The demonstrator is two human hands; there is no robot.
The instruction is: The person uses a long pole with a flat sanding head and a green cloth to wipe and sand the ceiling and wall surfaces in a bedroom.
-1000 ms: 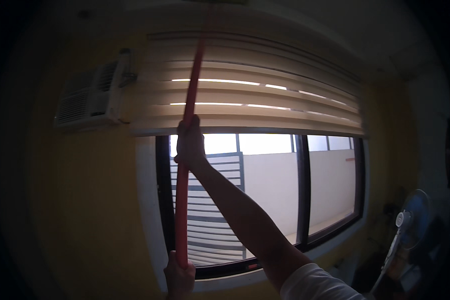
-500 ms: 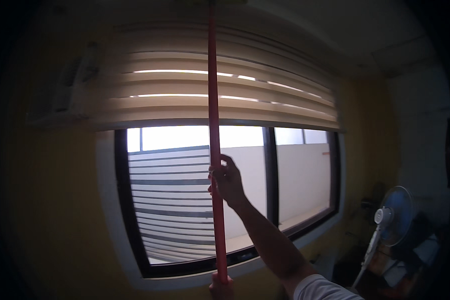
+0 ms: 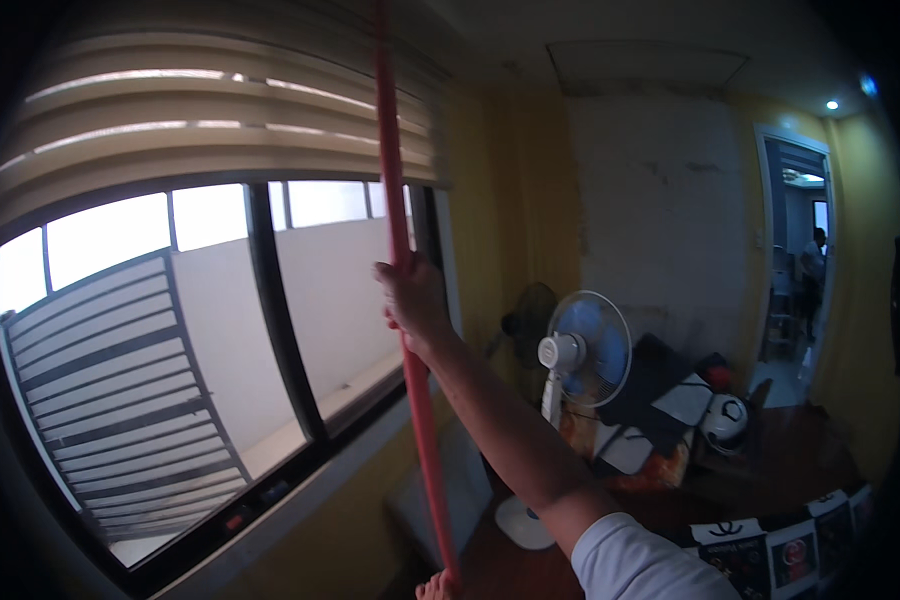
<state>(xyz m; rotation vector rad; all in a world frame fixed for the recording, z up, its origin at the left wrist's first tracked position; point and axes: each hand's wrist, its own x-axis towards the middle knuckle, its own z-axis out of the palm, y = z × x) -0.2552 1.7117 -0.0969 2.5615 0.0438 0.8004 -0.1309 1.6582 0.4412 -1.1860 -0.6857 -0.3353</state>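
A long red pole (image 3: 391, 150) runs almost upright through the middle of the view, leaning slightly, and its top end lies beyond the upper edge. Around its middle, my right hand (image 3: 417, 303) is closed, with the arm stretched up from the lower right. Low down at the bottom edge, my left hand (image 3: 436, 588) is wrapped round the pole's lower part; only some of its fingers show. Behind the pole are a beige striped window blind (image 3: 200, 155), partly raised, and a dark-framed window (image 3: 288, 330).
A white standing fan (image 3: 562, 352) with blue blades is right of my arm. Beyond it are dark items, sheets and a white helmet (image 3: 725, 420). An open doorway (image 3: 765, 230) at the far right shows a person in another room. Printed cards (image 3: 795, 555) hang at lower right.
The view has turned to the right, so the window now sits left and the fan and doorway show. Both hands stay on the pole; my right hand's fingers have closed more firmly round it.
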